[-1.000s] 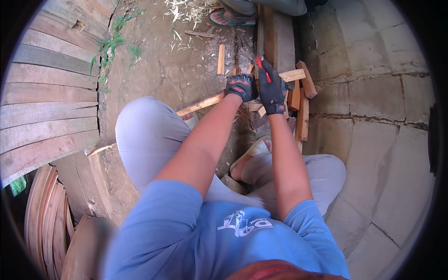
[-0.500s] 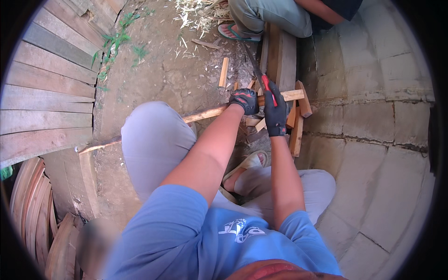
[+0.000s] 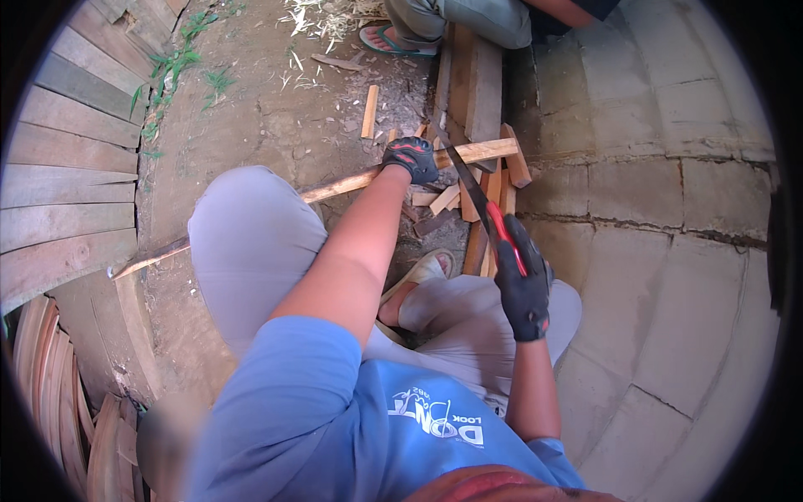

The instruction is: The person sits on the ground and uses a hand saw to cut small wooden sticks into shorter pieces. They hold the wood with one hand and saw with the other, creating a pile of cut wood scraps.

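Note:
My left hand (image 3: 411, 159), in a black glove with red marks, grips a long thin wooden slat (image 3: 335, 186) that runs from the lower left up to the right over a pile of offcuts. My right hand (image 3: 524, 284), gloved the same way, holds the red handle of a hand saw (image 3: 474, 194). The saw's dark blade slants up and left, with its tip close to the slat just right of my left hand. I sit with my knees bent and one sandalled foot (image 3: 416, 276) under the slat.
Short wood offcuts (image 3: 495, 188) lie heaped under the slat's right end. Thick planks (image 3: 473, 75) lie beyond, where another person's sandalled foot (image 3: 393, 40) rests. Stacked boards (image 3: 63, 167) fill the left side, curved wood strips (image 3: 50, 393) the lower left, and concrete paving (image 3: 661, 234) the right.
My right hand has pulled back toward me with the saw, away from my left hand. The view has shifted down a little; my left hand keeps its grip on the slat.

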A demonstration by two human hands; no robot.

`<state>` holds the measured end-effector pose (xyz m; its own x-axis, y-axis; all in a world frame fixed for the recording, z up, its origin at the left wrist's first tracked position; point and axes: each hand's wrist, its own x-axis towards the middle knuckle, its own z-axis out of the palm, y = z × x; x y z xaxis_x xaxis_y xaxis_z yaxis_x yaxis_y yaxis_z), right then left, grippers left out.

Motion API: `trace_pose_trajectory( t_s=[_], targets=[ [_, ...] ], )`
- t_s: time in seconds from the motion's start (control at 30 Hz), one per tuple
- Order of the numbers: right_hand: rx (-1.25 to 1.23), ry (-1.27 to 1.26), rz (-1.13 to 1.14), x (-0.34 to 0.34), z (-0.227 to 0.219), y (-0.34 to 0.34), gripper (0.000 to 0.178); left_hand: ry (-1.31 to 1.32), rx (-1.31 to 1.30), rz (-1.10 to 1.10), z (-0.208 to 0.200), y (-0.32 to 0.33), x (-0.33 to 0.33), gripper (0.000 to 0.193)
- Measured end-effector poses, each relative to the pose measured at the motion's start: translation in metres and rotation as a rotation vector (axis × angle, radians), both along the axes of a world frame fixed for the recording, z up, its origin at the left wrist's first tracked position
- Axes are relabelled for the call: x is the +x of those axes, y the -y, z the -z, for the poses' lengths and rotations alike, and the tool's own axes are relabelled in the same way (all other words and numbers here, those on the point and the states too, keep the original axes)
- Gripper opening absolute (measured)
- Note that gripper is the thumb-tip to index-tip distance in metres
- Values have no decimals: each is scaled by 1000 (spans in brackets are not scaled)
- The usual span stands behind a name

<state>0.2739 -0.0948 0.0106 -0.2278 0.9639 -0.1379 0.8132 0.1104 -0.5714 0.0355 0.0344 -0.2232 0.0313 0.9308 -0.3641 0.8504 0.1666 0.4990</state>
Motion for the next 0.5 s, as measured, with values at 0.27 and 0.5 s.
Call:
trace_pose_trajectory(
  t_s=[0.27,0.5],
  targets=[
    [-145,24,165,21,-80,42,43,-49,-13,-8,-8,1,6,53],
    [84,81,61,-4,-36,-14,37,-77,15,-21,-4,4,10,51]
  ],
)
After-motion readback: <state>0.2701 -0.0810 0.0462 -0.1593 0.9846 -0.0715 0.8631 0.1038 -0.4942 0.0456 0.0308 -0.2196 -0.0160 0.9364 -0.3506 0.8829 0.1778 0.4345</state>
